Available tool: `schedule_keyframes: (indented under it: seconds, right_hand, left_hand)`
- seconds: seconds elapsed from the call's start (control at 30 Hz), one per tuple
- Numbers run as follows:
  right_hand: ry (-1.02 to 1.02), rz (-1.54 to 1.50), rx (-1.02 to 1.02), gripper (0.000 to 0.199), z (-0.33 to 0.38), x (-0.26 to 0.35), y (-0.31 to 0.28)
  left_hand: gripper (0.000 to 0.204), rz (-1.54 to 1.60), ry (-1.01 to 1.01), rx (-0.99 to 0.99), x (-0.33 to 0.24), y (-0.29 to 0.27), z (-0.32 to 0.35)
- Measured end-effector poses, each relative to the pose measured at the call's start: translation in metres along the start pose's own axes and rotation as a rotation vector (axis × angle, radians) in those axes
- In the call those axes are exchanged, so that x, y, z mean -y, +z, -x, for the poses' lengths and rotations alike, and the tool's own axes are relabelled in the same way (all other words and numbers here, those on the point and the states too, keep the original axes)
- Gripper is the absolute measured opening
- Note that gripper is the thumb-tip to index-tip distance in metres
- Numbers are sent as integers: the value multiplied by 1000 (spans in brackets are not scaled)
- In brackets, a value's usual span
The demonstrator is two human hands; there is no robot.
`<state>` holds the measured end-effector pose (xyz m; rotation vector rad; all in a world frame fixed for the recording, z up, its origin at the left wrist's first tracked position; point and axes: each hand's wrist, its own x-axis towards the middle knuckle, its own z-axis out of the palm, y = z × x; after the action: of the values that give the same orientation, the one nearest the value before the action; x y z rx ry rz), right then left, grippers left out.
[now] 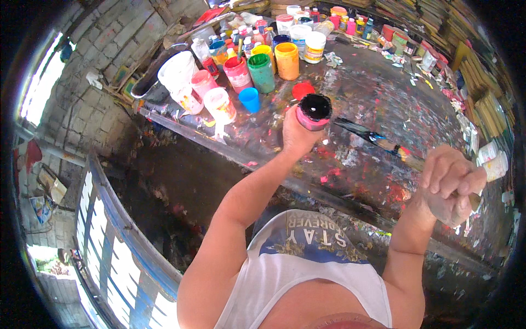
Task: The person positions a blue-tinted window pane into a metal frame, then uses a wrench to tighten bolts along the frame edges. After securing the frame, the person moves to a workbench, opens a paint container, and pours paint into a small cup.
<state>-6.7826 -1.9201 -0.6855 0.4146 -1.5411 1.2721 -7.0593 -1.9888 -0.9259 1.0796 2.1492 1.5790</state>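
My left hand (pixel 298 134) is wrapped round a pink jar (pixel 312 124) whose open top shows glossy black paint (pixel 316 107). To its right, a paintbrush (pixel 378 140) with dark, paint-coated bristles slants across the view, its bristle end just beside the jar but apart from it. The closed fingers of my right hand (pixel 450 185) grip the brush by its handle. A red lid or patch of red paint (pixel 303 90) lies just behind the jar. Left of it stands a small blue cup (pixel 249 100).
Open paint pots crowd the table's far left, among them a green one (pixel 261 73), an orange one (pixel 287 61) and a white bucket (pixel 178 74). The table (pixel 356 181) is paint-stained. White containers (pixel 493 160) sit at the right edge, near stacked boards (pixel 482 82).
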Motion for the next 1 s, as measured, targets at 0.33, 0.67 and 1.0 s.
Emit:
schedule_keyframes:
  seconds: [0.33,0.67,1.0]
  right_hand:
    - [-57,289,-163,42,34,74,-79]
    - [-161,269,-474,48,61,80,-124]
    - [-288,208,-382,39,-7,-30,-35]
  left_hand:
    - [99,-77,-61,-260,52,27,-79]
    - [103,60,-95,-282,95,24,-99]
    - [93,191,-49,39,110,-115,-6]
